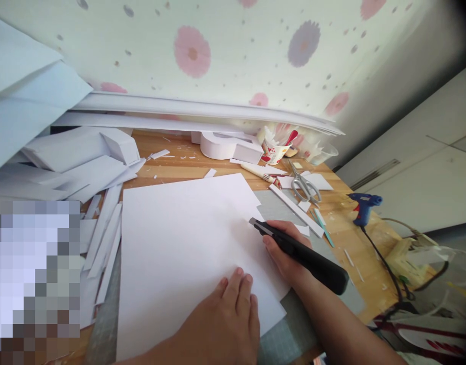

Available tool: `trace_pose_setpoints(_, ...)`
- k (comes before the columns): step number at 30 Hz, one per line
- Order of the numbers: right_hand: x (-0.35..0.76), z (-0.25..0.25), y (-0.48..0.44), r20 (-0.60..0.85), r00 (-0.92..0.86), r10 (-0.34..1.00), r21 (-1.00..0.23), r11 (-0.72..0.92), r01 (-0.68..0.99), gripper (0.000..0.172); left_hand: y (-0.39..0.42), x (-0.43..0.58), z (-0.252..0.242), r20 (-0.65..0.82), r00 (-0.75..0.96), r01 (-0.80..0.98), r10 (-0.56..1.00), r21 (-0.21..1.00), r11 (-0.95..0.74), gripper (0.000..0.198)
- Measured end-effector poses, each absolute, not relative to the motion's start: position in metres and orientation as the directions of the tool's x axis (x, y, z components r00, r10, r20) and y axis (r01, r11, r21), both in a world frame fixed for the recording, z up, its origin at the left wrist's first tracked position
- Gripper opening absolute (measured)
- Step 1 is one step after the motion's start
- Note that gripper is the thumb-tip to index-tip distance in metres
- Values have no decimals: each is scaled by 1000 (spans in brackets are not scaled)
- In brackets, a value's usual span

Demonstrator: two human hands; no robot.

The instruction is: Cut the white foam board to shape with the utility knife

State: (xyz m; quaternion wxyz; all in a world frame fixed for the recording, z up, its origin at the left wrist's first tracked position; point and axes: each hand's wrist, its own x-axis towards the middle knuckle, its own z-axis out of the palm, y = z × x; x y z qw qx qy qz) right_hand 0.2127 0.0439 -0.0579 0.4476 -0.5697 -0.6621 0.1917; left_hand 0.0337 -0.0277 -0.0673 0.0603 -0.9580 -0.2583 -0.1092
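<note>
A large white sheet (pixel 187 253) lies on a grey cutting mat (pixel 286 324) on the wooden table. My left hand (pixel 229 319) rests flat on the sheet's lower part, fingers together and stretched out. My right hand (pixel 284 253) is closed round a black utility knife (pixel 305 256). The knife's blade tip touches the sheet near its right edge. The handle end sticks out to the lower right past my wrist.
White strips and offcuts (pixel 104 238) pile up at the left. Scissors (pixel 305 185), a white ruler-like strip (pixel 296 210), a paper cup (pixel 276 149) and a blue glue gun (pixel 362 205) with its cord lie to the right. White boards lean along the flowered wall.
</note>
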Motion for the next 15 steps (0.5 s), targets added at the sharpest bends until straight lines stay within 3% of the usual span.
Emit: trace_pose_setpoints(15,218,-59,44,378,-17,926,-752,317,578,22,-30,32,-60,212,822,549,529,-44,-835,35)
